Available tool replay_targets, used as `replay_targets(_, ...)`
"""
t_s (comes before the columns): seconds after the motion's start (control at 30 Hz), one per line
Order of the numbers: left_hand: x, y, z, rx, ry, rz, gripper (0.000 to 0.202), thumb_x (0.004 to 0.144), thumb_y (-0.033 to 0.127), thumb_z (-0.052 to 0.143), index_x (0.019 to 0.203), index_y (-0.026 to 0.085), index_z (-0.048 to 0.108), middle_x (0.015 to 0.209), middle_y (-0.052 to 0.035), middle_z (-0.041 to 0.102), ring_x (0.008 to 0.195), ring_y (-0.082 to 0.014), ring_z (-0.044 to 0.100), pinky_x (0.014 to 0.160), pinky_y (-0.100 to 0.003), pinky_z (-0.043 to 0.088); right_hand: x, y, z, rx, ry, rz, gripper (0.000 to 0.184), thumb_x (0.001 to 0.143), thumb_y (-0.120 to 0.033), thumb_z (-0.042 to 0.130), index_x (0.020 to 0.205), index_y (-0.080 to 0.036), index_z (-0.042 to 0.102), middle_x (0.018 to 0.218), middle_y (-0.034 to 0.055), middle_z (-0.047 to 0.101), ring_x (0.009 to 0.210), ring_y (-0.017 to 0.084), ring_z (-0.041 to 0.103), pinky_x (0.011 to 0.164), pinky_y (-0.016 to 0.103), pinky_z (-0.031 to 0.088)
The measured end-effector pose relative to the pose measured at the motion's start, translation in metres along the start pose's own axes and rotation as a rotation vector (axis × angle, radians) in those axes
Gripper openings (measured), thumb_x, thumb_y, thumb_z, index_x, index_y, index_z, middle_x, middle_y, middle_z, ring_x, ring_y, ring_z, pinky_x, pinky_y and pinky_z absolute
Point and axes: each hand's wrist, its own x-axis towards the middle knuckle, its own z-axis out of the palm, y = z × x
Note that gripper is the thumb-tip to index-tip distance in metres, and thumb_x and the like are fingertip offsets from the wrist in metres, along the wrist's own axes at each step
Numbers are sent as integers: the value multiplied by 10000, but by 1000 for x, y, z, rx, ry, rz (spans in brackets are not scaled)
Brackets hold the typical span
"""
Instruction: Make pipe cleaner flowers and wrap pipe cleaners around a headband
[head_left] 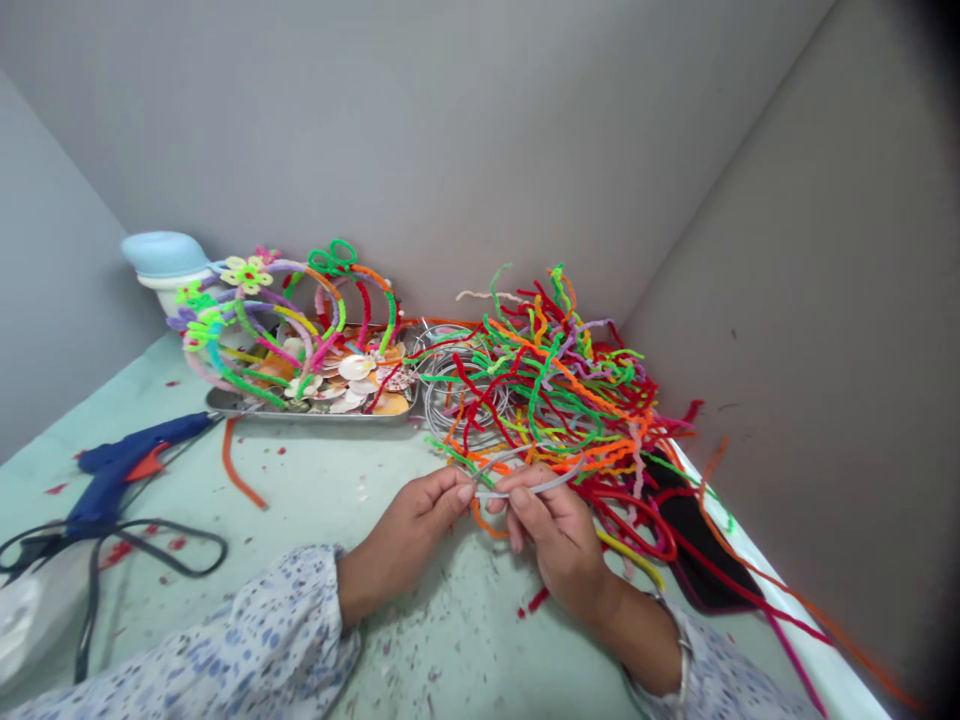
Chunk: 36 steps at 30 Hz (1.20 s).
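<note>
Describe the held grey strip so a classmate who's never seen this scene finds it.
Start at the heap of fuzzy coloured stems, right of the metal tray. In front of it, the left hand and right hand pinch a thin, curved grey strip. Its plain grey sets it apart from that bright heap; being held, from the coiled grey wire.

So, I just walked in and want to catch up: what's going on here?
A person's left hand and right hand pinch a curved gray strip, its visible length bare, at the near edge of a tangled pile of colorful pipe cleaners. To the left, decorated headbands rest on a metal tray holding seashells, with a blue glue gun lying nearer.
</note>
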Motion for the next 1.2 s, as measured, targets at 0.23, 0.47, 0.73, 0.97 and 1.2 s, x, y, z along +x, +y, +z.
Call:
replay_targets(0.23,0,0,0,-30,-38,-3,295,912,388,443,756,156,539,654,40,392,610,-106,327,575,-224,273,0,0,0,16,3,-4,152,936,-299,475,943,-209,597,754,-14,620,490,66,476,482,207,405)
replay_targets(0.47,0,6,1,-52,-5,-21,320,909,380,445,680,161,490,608,42,364,579,-105,318,547,-230,264,1,1,1,48,27,25,147,931,-307,485,943,-210,594,765,-13,618,490,64,482,469,200,404)
replay_targets(0.73,-3,1,5,148,110,120,85,858,224,529,887,173,591,795,-2,531,687,-118,452,630,-225,358,4,-1,1,64,54,48,154,925,-317,494,909,-200,592,730,-20,606,478,63,456,468,201,397)
replay_targets(0.97,-2,5,7,297,244,168,100,836,261,577,857,180,632,773,0,546,646,-114,460,586,-216,364,5,-3,3,91,52,54,156,913,-323,505,919,-196,595,773,1,632,470,67,456,460,205,397)
replay_targets(1.2,-4,7,5,286,289,197,82,831,215,571,870,173,630,807,-15,581,690,-127,515,621,-223,403,9,-5,2,55,55,48,169,901,-324,523,898,-191,627,735,-5,603,477,75,467,484,219,402)
